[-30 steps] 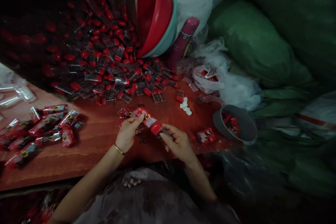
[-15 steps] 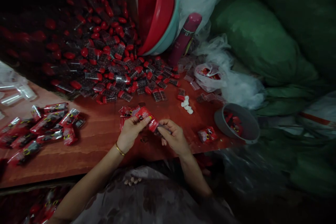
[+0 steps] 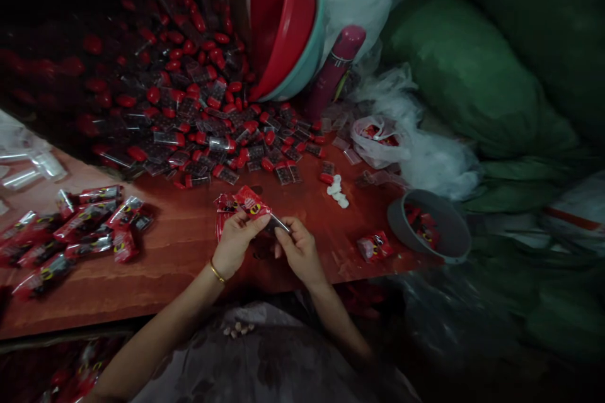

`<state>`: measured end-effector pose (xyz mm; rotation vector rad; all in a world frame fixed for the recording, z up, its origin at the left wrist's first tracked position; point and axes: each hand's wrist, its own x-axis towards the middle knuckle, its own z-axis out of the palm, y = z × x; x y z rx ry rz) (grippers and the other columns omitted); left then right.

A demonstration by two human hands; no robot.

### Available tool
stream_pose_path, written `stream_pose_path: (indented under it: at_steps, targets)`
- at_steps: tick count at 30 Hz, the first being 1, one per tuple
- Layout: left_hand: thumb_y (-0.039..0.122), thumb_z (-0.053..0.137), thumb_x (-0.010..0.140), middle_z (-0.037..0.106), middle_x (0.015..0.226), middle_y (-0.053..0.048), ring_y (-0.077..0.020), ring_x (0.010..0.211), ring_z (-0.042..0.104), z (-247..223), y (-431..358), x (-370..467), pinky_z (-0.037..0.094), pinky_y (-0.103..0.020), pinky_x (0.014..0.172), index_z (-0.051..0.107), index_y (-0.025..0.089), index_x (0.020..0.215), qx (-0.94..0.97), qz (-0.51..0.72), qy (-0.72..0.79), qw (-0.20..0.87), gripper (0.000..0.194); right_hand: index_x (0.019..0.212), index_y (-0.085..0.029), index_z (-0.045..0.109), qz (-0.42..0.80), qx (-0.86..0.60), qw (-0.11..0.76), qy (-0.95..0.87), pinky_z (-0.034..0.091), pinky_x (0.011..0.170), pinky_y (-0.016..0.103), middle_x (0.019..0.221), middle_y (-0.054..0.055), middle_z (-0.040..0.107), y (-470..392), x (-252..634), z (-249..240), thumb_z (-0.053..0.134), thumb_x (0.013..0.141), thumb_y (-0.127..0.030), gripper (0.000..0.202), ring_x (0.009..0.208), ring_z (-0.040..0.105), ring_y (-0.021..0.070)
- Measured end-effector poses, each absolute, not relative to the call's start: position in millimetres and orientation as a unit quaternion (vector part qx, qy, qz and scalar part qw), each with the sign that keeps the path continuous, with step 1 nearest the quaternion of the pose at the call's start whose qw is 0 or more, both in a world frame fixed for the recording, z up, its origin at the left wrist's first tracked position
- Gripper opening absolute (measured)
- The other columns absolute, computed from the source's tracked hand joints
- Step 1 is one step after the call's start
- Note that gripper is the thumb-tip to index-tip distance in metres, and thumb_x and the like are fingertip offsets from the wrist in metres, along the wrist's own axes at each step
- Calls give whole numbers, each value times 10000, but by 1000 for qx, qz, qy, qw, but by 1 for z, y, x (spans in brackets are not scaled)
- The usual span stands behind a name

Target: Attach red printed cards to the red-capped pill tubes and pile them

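My left hand, with a gold bangle at the wrist, pinches a red printed wrapper between thumb and fingers. My right hand grips a small clear container with dark contents. The container meets the wrapper's right end; how far it reaches inside is hidden. Just behind my left hand lies a stack of red wrappers. Filled red packets are heaped on the table to the left. Across the back spreads a large pile of red-capped clear containers.
A red basin leans in a teal one, beside a purple flask. White discs and a red packet lie to my right, near a grey tub. Green sacks fill the right side.
The wrapper has shifted slightly left and tilted. My right hand has moved left towards my left hand, and more of the dark container now shows between them.
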<state>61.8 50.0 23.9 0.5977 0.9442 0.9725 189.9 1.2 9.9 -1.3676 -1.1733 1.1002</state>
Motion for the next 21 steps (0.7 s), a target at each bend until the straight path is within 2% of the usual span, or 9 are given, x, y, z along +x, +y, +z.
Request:
stream_pose_path:
  at_steps: [3, 7, 10, 14, 18, 21]
  targets:
    - [337, 818, 540, 685, 646, 3, -88, 550, 582, 23, 51, 63, 466, -215, 587, 701, 149, 698, 297, 432, 410, 746, 272, 868, -207, 503, 406, -590, 491, -496, 366, 420, 203, 480, -87, 476, 0, 190, 10, 494, 854, -402, 196, 373, 455, 84]
    - [327, 807, 558, 723, 768, -30, -129, 695, 640, 26, 53, 66, 482, -234, 686, 712, 153, 740, 288, 475, 420, 718, 269, 899, -212, 546, 303, -618, 475, -548, 415, 506, 232, 552, -46, 540, -3, 187, 15, 519, 836, -352, 156, 470, 522, 112]
    - [322, 807, 551, 730, 787, -56, -165, 750, 657, 29, 55, 67, 491, -263, 718, 711, 146, 748, 288, 470, 424, 719, 281, 915, -217, 557, 311, -614, 466, -556, 411, 506, 236, 540, -42, 532, -4, 184, 16, 511, 845, -351, 158, 492, 533, 126]
    - [336, 815, 530, 714, 699, -49, -143, 632, 637, 32, 52, 70, 491, -240, 618, 700, 133, 692, 303, 432, 415, 741, 284, 921, -208, 534, 415, -571, 501, -501, 343, 399, 203, 470, -85, 440, -4, 178, 11, 485, 871, -391, 196, 369, 427, 85]
    - [403, 742, 640, 652, 590, 0, -94, 397, 520, 29, 43, 73, 386, -209, 375, 692, 136, 830, 324, 407, 399, 755, 331, 869, -198, 527, 477, -543, 556, -409, 290, 343, 171, 517, -87, 447, -2, 170, 7, 497, 858, -443, 247, 332, 358, 43]
    - [440, 691, 697, 632, 602, 15, -74, 428, 506, 23, 39, 73, 380, -187, 384, 680, 145, 816, 318, 467, 406, 718, 318, 869, -190, 530, 449, -563, 560, -409, 308, 352, 166, 513, -84, 468, 0, 168, 11, 514, 849, -441, 253, 349, 385, 46]
